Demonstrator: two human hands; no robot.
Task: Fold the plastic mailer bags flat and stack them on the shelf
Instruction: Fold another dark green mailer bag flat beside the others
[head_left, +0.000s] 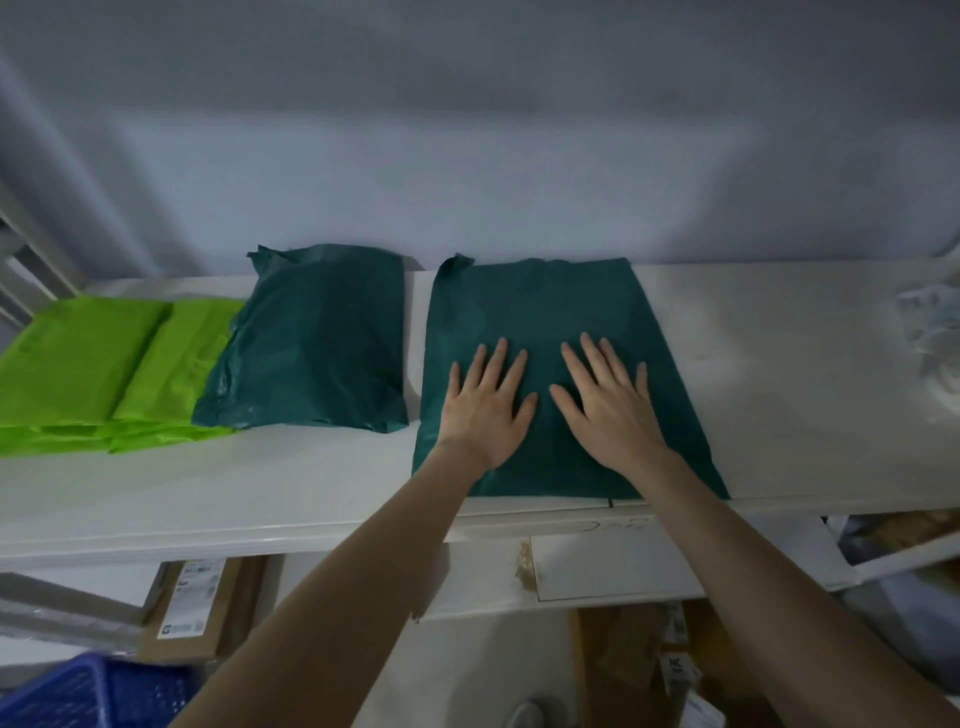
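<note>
A dark green mailer bag (540, 306) lies spread flat on the white shelf (779, 395), its top left corner curled up. My left hand (485, 405) and my right hand (610, 405) both press palm down on its middle, fingers spread, side by side. To the left lies a stack of folded dark green bags (317, 343). It overlaps stacks of folded light green bags (93, 364) at the shelf's far left.
A clear crumpled plastic item (935, 338) sits at the shelf's right end. Below the shelf are cardboard boxes (197, 603), a white lower board (613, 571) and a blue plastic crate (88, 691). A grey wall stands directly behind the shelf.
</note>
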